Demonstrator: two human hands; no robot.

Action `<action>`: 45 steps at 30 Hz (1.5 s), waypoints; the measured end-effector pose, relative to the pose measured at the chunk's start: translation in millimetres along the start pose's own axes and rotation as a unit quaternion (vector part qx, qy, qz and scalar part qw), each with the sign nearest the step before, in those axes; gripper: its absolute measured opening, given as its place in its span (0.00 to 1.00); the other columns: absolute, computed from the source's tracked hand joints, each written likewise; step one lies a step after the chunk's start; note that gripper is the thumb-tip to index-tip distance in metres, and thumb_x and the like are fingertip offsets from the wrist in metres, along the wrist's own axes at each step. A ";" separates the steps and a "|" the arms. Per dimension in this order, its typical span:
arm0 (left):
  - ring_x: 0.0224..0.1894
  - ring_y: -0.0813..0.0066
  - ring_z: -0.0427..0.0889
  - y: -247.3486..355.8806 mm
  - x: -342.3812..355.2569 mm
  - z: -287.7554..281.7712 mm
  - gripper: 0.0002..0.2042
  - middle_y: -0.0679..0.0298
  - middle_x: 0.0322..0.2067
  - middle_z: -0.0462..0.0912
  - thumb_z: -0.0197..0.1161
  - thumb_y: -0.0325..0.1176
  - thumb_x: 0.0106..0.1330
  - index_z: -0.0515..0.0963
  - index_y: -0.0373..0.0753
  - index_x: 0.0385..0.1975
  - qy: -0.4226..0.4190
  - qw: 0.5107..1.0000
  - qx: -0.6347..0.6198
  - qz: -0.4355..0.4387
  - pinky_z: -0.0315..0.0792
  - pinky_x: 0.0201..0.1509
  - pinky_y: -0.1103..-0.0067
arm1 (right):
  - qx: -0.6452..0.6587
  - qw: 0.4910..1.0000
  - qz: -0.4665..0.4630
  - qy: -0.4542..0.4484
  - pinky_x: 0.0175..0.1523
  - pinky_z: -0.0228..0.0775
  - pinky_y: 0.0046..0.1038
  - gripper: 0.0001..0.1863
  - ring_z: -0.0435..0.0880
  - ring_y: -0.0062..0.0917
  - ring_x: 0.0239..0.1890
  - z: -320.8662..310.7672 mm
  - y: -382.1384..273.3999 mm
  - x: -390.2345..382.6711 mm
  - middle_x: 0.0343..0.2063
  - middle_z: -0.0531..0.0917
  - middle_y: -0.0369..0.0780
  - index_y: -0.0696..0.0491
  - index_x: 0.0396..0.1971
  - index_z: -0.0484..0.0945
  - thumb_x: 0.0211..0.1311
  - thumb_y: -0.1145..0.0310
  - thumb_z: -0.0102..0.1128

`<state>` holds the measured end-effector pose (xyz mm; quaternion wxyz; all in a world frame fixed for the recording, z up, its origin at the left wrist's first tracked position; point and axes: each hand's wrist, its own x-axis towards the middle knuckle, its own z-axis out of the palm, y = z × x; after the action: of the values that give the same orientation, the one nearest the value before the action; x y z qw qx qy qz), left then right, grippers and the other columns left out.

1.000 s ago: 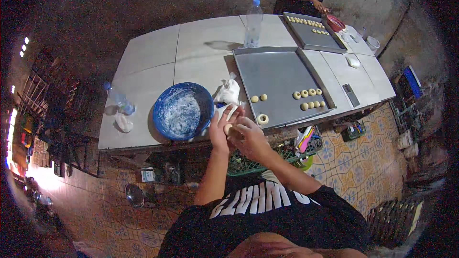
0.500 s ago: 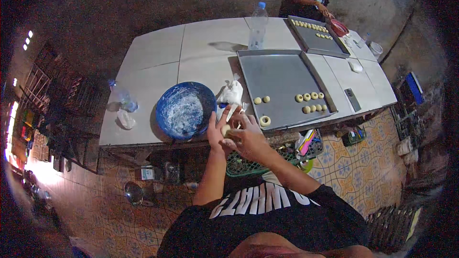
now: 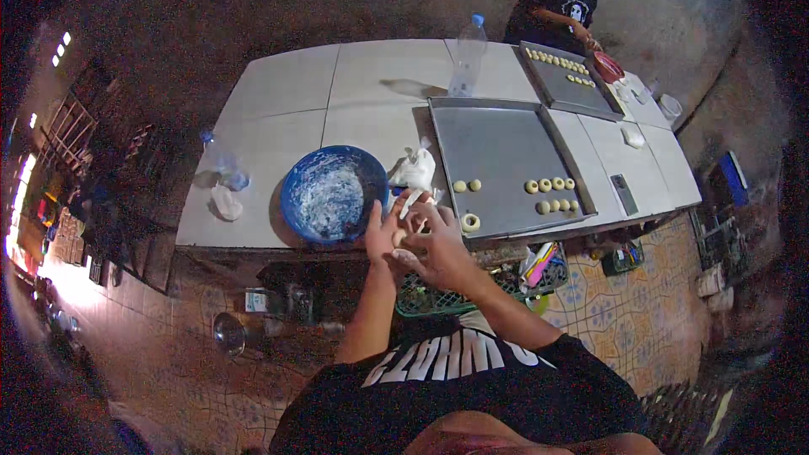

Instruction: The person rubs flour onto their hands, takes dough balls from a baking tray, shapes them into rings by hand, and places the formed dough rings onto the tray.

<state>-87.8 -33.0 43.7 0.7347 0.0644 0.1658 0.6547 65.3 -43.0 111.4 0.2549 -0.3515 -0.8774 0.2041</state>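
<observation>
At the table's near edge, my left hand [image 3: 381,234] cradles a small pale piece of dough [image 3: 399,238] in its palm, its fingers pointing up and away. My right hand [image 3: 436,246] bends over from the right, with thumb and fingers on the same piece and partly covering it. Just left of them stands a blue basin [image 3: 335,194] coated inside with white flour. A tied plastic bag of white powder [image 3: 415,168] sits behind my fingers. To the right lies a grey metal tray [image 3: 497,152] with several dough balls and a dough ring [image 3: 470,222] at its near left corner.
A tall clear bottle [image 3: 468,59] stands behind the tray; another bottle [image 3: 224,164] lies at the left. Farther right are a phone [image 3: 624,194], a second tray [image 3: 560,88] with dough pieces, and a person [image 3: 556,8] working by a red bowl [image 3: 608,67]. A green crate [image 3: 421,295] is below the edge.
The view has shifted slightly, and more of the other person shows. My right fingers have shifted a little on the dough, which both hands still hold.
</observation>
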 end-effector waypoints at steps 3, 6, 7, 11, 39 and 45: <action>0.73 0.49 0.69 1.9 3.1 -2.1 0.37 0.44 0.72 0.68 0.39 0.64 0.80 0.64 0.38 0.73 0.002 1.000 -0.003 -0.003 0.63 0.76 0.58 | -0.019 1.000 0.000 0.018 0.70 0.60 0.60 0.24 0.64 0.60 0.68 0.4 -0.4 1.5 0.66 0.71 0.46 0.46 0.41 0.91 0.67 0.39 0.66; 0.72 0.48 0.69 6.6 8.4 -8.7 0.37 0.45 0.73 0.68 0.40 0.65 0.80 0.62 0.38 0.74 -0.038 0.998 0.042 0.013 0.65 0.75 0.59 | -0.044 0.999 -0.001 0.008 0.71 0.57 0.61 0.28 0.63 0.60 0.70 0.7 -1.3 0.2 0.69 0.69 0.52 0.44 0.44 0.92 0.63 0.33 0.66; 0.71 0.49 0.70 6.0 8.2 -10.9 0.38 0.45 0.72 0.69 0.41 0.65 0.80 0.62 0.38 0.74 -0.052 0.997 0.057 0.015 0.65 0.75 0.60 | -0.065 0.998 -0.005 -0.021 0.72 0.56 0.61 0.29 0.63 0.60 0.70 -0.4 -0.8 -0.6 0.70 0.68 0.54 0.43 0.44 0.92 0.62 0.32 0.66; 0.70 0.50 0.71 3.8 9.1 -12.2 0.40 0.47 0.73 0.68 0.41 0.67 0.78 0.58 0.39 0.77 -0.004 0.998 0.065 0.006 0.66 0.74 0.61 | -0.123 0.991 0.017 0.053 0.73 0.57 0.61 0.28 0.61 0.61 0.72 -5.3 -1.1 -2.2 0.72 0.65 0.56 0.38 0.46 0.92 0.58 0.32 0.69; 0.70 0.47 0.73 -6.3 23.3 -19.7 0.38 0.50 0.74 0.67 0.44 0.68 0.77 0.63 0.46 0.75 -0.146 0.984 -0.084 -0.060 0.69 0.73 0.54 | 0.018 0.999 0.043 0.003 0.68 0.61 0.52 0.19 0.65 0.51 0.66 -6.8 2.8 0.9 0.63 0.72 0.51 0.53 0.45 0.89 0.67 0.53 0.69; 0.60 0.54 0.81 -5.8 18.2 -8.6 0.33 0.47 0.63 0.77 0.45 0.64 0.79 0.69 0.39 0.65 -0.046 0.995 -0.062 -0.059 0.78 0.63 0.56 | -0.061 0.998 0.022 0.022 0.69 0.59 0.52 0.21 0.65 0.52 0.65 -9.2 3.6 1.4 0.64 0.71 0.51 0.52 0.51 0.86 0.66 0.53 0.69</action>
<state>-83.5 -16.9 30.9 0.7817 0.0390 0.0946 0.6151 71.7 -37.9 117.2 0.2474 -0.3901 -0.8744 0.1486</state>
